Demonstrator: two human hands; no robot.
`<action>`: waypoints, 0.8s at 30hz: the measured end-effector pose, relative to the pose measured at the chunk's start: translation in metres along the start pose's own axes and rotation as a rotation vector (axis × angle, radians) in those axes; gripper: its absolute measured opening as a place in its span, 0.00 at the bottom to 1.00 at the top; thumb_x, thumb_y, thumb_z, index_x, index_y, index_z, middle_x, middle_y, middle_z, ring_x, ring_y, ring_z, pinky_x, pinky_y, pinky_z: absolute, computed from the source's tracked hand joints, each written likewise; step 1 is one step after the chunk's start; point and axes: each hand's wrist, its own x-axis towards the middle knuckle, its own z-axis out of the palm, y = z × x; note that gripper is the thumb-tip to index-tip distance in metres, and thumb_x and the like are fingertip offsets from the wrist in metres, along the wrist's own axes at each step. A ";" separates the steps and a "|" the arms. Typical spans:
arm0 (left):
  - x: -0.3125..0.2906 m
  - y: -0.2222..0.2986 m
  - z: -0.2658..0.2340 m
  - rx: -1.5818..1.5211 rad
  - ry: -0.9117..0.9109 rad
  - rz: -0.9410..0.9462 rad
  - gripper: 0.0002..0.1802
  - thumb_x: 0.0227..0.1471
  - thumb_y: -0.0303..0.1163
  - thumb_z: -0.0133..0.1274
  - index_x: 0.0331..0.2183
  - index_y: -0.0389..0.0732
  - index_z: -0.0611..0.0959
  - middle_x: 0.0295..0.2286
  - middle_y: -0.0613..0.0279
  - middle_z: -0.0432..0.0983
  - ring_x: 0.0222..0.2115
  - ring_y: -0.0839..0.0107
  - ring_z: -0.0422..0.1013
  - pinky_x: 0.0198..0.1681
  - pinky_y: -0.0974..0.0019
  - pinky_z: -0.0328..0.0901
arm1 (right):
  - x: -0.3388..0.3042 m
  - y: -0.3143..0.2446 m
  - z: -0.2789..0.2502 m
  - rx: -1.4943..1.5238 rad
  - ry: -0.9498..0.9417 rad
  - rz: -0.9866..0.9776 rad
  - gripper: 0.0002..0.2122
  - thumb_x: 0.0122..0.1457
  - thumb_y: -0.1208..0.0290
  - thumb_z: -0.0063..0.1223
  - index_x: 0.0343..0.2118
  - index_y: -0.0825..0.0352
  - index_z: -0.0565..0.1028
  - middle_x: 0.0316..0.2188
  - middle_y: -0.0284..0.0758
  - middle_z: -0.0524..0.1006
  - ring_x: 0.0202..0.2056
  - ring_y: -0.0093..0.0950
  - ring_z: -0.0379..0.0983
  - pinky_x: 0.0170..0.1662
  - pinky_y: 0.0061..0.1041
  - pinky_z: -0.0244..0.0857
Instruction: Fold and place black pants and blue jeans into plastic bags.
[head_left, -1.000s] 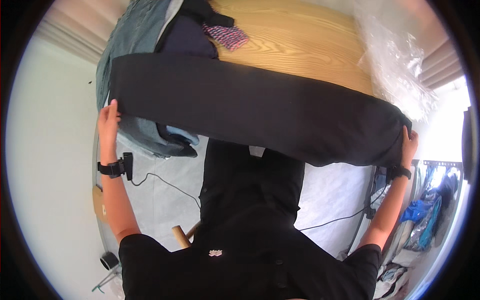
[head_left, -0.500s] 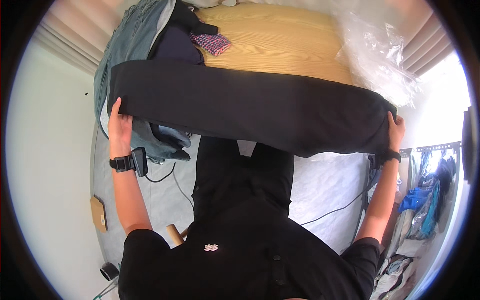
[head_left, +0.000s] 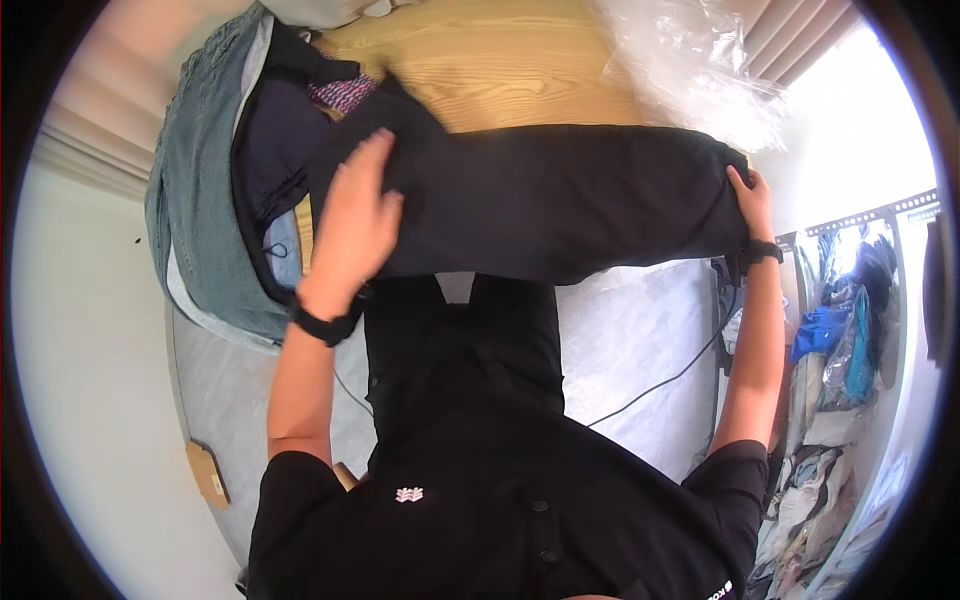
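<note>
A pair of black trousers [head_left: 560, 200], folded lengthwise into a long strip, lies across the front of the wooden table. Its left end is turned over to the right, with a blurred corner sticking up. Over this turned part is my left hand [head_left: 355, 225], fingers stretched and thumb apart, slightly smeared by motion. At the right end my right hand [head_left: 752, 205] grips the edge, thumb on top and the other fingers partly hidden by the cloth.
Blue denim clothing [head_left: 205, 200] and dark cloth [head_left: 280, 140] heap at the table's left, beside a pink-and-navy patterned piece [head_left: 343, 95]. Clear plastic bags [head_left: 690, 70] lie at the back right of the wooden table [head_left: 500, 60]. Clothes fill a rack [head_left: 840, 330] at right.
My left hand has moved right and inward, and the trousers' left end has been turned over toward the middle. My right hand still holds the other end. The view has shifted slightly.
</note>
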 end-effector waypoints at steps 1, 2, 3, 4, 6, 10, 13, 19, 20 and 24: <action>-0.009 0.006 0.017 0.084 -0.153 -0.028 0.32 0.46 0.26 0.50 0.54 0.36 0.62 0.53 0.46 0.58 0.56 0.52 0.53 0.57 0.54 0.49 | -0.010 -0.017 -0.004 0.099 -0.037 -0.075 0.27 0.48 0.57 0.59 0.45 0.75 0.70 0.42 0.49 0.73 0.46 0.39 0.69 0.50 0.31 0.60; -0.020 0.005 0.032 0.163 -0.264 -0.019 0.32 0.47 0.27 0.49 0.55 0.41 0.61 0.53 0.46 0.57 0.56 0.52 0.52 0.58 0.50 0.47 | -0.027 -0.028 -0.014 0.097 -0.036 -0.075 0.27 0.48 0.57 0.59 0.45 0.75 0.70 0.42 0.49 0.73 0.46 0.39 0.69 0.50 0.31 0.60; -0.030 0.001 0.046 0.214 -0.255 0.009 0.32 0.48 0.27 0.49 0.55 0.43 0.62 0.54 0.47 0.57 0.56 0.53 0.53 0.58 0.50 0.47 | -0.047 -0.035 -0.028 0.084 0.173 -0.106 0.27 0.48 0.60 0.60 0.46 0.75 0.69 0.44 0.47 0.72 0.48 0.37 0.66 0.52 0.31 0.58; -0.034 -0.001 0.056 0.266 -0.245 0.039 0.31 0.48 0.27 0.49 0.55 0.45 0.63 0.54 0.48 0.57 0.56 0.53 0.53 0.58 0.50 0.47 | -0.065 -0.038 -0.037 0.073 0.384 -0.135 0.27 0.48 0.63 0.61 0.48 0.75 0.67 0.45 0.45 0.70 0.50 0.35 0.64 0.53 0.31 0.56; -0.027 -0.002 0.062 0.228 -0.230 0.059 0.29 0.49 0.28 0.49 0.54 0.45 0.64 0.53 0.49 0.58 0.56 0.53 0.53 0.57 0.49 0.48 | -0.103 -0.025 -0.042 0.409 0.619 0.111 0.25 0.47 0.67 0.62 0.46 0.72 0.67 0.43 0.38 0.70 0.50 0.31 0.62 0.54 0.32 0.54; -0.020 -0.003 0.060 0.211 -0.234 0.041 0.28 0.48 0.26 0.49 0.53 0.45 0.67 0.53 0.54 0.59 0.55 0.55 0.55 0.57 0.50 0.50 | -0.144 -0.033 -0.039 1.104 0.175 0.551 0.20 0.49 0.70 0.61 0.43 0.68 0.65 0.40 0.33 0.68 0.46 0.28 0.64 0.53 0.33 0.57; -0.013 -0.003 0.065 0.189 -0.190 0.110 0.28 0.45 0.21 0.48 0.51 0.44 0.69 0.49 0.55 0.65 0.51 0.57 0.61 0.54 0.55 0.56 | -0.148 -0.037 -0.037 1.372 -0.029 0.543 0.20 0.50 0.73 0.58 0.44 0.69 0.64 0.40 0.33 0.68 0.46 0.30 0.64 0.53 0.33 0.60; -0.006 -0.004 0.056 -0.005 -0.004 0.142 0.20 0.42 0.17 0.47 0.41 0.39 0.76 0.41 0.56 0.73 0.44 0.59 0.69 0.47 0.61 0.65 | -0.149 -0.032 -0.024 1.530 0.008 0.827 0.19 0.51 0.68 0.59 0.43 0.68 0.67 0.40 0.34 0.69 0.45 0.30 0.66 0.51 0.30 0.61; -0.008 -0.001 0.052 -0.098 0.044 0.133 0.18 0.41 0.17 0.47 0.39 0.38 0.77 0.40 0.56 0.74 0.43 0.59 0.70 0.45 0.62 0.66 | -0.152 -0.046 -0.025 1.485 0.014 0.868 0.18 0.50 0.67 0.60 0.42 0.67 0.68 0.36 0.32 0.71 0.41 0.29 0.68 0.48 0.28 0.63; -0.027 -0.012 0.046 -0.079 -0.126 0.163 0.17 0.42 0.22 0.51 0.39 0.39 0.76 0.42 0.56 0.72 0.46 0.59 0.67 0.52 0.58 0.60 | -0.146 -0.062 -0.022 1.552 -0.080 0.601 0.18 0.53 0.67 0.56 0.43 0.71 0.68 0.46 0.39 0.70 0.48 0.33 0.67 0.53 0.30 0.61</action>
